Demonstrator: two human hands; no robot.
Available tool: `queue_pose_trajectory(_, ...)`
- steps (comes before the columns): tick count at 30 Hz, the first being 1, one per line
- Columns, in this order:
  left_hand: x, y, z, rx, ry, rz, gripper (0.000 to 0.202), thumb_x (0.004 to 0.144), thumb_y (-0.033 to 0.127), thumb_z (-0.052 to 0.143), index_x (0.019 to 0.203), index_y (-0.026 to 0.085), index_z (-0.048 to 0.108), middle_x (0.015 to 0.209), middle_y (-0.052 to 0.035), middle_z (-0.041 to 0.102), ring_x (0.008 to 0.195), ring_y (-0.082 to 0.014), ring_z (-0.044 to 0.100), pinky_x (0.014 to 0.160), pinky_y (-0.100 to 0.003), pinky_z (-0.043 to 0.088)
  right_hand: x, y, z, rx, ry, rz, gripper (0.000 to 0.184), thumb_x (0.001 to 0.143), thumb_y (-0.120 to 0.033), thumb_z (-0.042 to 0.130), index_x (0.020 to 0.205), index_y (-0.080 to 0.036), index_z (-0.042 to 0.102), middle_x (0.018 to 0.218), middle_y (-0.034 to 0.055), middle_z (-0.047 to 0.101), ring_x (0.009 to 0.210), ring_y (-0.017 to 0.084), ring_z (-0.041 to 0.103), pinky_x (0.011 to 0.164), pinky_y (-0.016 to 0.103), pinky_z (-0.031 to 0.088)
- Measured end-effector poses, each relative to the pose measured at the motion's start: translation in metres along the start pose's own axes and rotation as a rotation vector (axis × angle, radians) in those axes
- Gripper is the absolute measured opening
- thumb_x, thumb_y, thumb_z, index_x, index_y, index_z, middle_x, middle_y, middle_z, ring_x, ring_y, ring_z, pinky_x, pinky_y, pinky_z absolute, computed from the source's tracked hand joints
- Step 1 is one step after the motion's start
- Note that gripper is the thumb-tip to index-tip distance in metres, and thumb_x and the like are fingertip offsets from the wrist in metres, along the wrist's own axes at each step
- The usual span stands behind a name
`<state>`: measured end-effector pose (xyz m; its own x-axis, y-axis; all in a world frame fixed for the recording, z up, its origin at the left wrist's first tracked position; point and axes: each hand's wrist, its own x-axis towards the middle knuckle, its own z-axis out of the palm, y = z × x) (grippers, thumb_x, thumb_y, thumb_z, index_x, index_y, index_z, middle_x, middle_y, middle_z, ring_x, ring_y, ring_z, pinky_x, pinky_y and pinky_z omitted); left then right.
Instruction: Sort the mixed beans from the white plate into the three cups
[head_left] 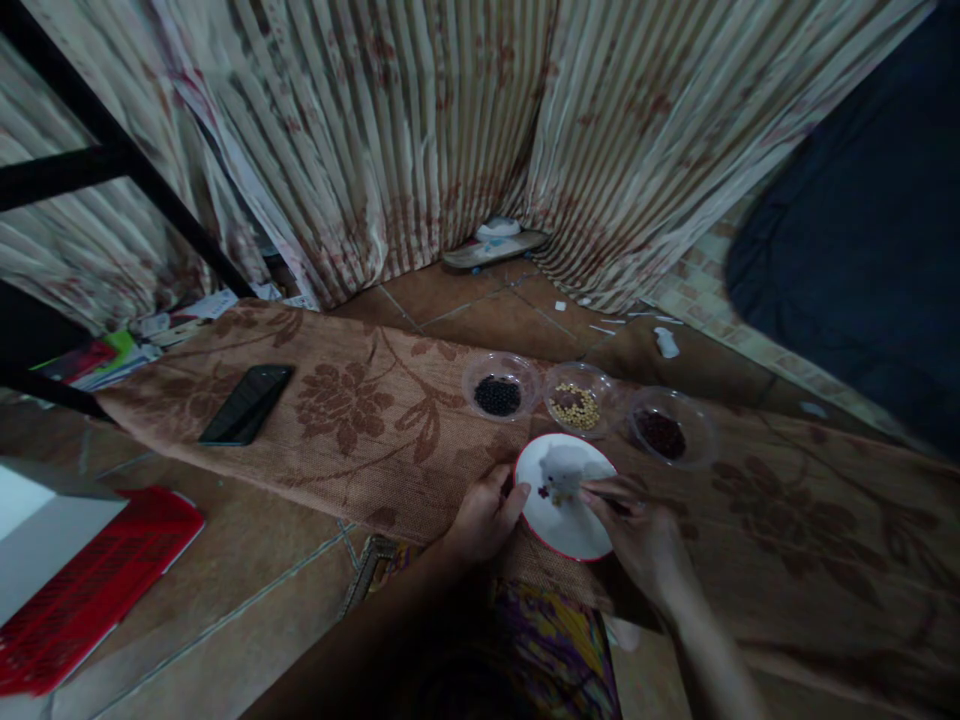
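A white plate with a red rim (574, 530) lies on a brown flowered cloth (360, 410) and holds a few mixed beans near its middle. My left hand (484, 515) grips the plate's left edge, thumb on the rim. My right hand (637, 530) reaches over the plate's right side with fingertips pinched at the beans; what they hold is too small to see. Beyond the plate stand three clear bowls: one with black beans (498, 394), one with pale yellow beans (576, 405), one with dark red beans (661, 432).
A black phone (247, 403) lies on the cloth to the left. A red folder (90, 590) and a white box (37, 530) sit on the tiled floor at lower left. Curtains hang behind, a sandal (495, 245) lies at their foot.
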<state>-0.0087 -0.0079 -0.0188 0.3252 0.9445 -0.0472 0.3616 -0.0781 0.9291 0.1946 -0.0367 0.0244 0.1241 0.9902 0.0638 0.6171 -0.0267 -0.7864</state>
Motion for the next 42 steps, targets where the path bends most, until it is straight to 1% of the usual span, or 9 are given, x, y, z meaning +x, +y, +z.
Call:
queue_pose_trajectory(3,0.0,0.0,0.0,0.0,0.0,0.001,0.032,0.091,0.037,0.043,0.111,0.018,0.057,0.078,-0.0031,0.068,0.063,-0.0149,0.06,0.06,-0.024,0.045,0.0,-0.002,0.0,0.015,0.009,-0.009,0.027,0.079,-0.043,0.059,0.082,-0.02,0.071,0.092,0.0075,0.07,0.092,0.022,0.065,0.078,0.031,0.052)
queue_pose_trajectory(8,-0.001,0.001,-0.001,0.0,0.012,0.005,0.031,0.091,0.038,0.043,0.109,0.018,0.058,0.081,-0.0031,0.067,0.066,-0.0151,0.06,0.061,-0.023,0.045,-0.002,-0.003,-0.003,0.044,-0.003,0.004,0.028,0.08,-0.044,0.058,0.086,-0.02,0.072,0.095,0.0078,0.07,0.091,0.022,0.066,0.077,0.032,0.052)
queue_pose_trajectory(13,-0.001,0.003,-0.002,0.007,0.002,-0.012,0.031,0.091,0.039,0.042,0.108,0.018,0.058,0.074,-0.0018,0.066,0.062,-0.0148,0.059,0.06,-0.024,0.045,0.005,0.001,-0.014,0.091,0.104,0.022,0.028,0.076,-0.044,0.063,0.086,-0.019,0.072,0.093,0.0086,0.071,0.087,0.023,0.067,0.076,0.034,0.053)
queue_pose_trajectory(16,-0.001,0.004,-0.002,0.0,0.0,-0.011,0.032,0.092,0.038,0.042,0.109,0.018,0.058,0.077,-0.0024,0.067,0.064,-0.0151,0.06,0.061,-0.024,0.045,0.01,-0.001,-0.019,0.097,0.142,0.028,0.03,0.074,-0.045,0.065,0.086,-0.019,0.071,0.093,0.0088,0.072,0.087,0.024,0.067,0.075,0.034,0.054)
queue_pose_trajectory(20,-0.001,0.004,-0.001,-0.003,0.023,0.009,0.03,0.091,0.037,0.043,0.109,0.018,0.058,0.087,-0.0044,0.068,0.074,-0.0165,0.062,0.066,-0.024,0.047,0.01,-0.004,-0.014,0.083,0.058,0.01,0.03,0.076,-0.045,0.063,0.087,-0.019,0.071,0.094,0.0086,0.071,0.088,0.023,0.067,0.078,0.034,0.053)
queue_pose_trajectory(25,-0.001,0.002,0.0,0.0,0.021,0.001,0.031,0.091,0.037,0.043,0.11,0.018,0.058,0.086,-0.0042,0.068,0.072,-0.0161,0.062,0.066,-0.025,0.047,0.005,-0.004,-0.005,-0.008,-0.031,-0.005,0.029,0.08,-0.045,0.058,0.088,-0.021,0.071,0.099,0.0072,0.07,0.093,0.022,0.065,0.08,0.033,0.051)
queue_pose_trajectory(30,-0.002,0.003,-0.001,-0.018,0.015,0.003,0.03,0.091,0.037,0.043,0.11,0.018,0.058,0.086,-0.0039,0.068,0.071,-0.016,0.062,0.066,-0.024,0.048,0.006,-0.005,0.0,-0.004,-0.032,-0.022,0.029,0.081,-0.044,0.057,0.089,-0.021,0.071,0.098,0.0081,0.07,0.094,0.023,0.065,0.081,0.034,0.051)
queue_pose_trajectory(37,-0.001,0.004,-0.002,-0.009,0.018,0.013,0.029,0.09,0.035,0.044,0.109,0.019,0.059,0.09,-0.0047,0.069,0.077,-0.0168,0.063,0.07,-0.024,0.048,0.006,-0.011,0.0,-0.031,-0.038,-0.07,0.023,0.081,-0.041,0.057,0.086,-0.023,0.07,0.094,0.0053,0.071,0.093,0.022,0.065,0.08,0.035,0.051)
queue_pose_trajectory(42,0.0,0.002,0.0,-0.021,0.024,0.015,0.029,0.09,0.034,0.045,0.11,0.018,0.058,0.092,-0.0049,0.069,0.077,-0.0166,0.063,0.07,-0.024,0.049,0.005,-0.013,0.0,-0.028,-0.073,-0.066,0.024,0.081,-0.041,0.057,0.087,-0.023,0.071,0.096,0.0052,0.07,0.094,0.022,0.065,0.08,0.033,0.051)
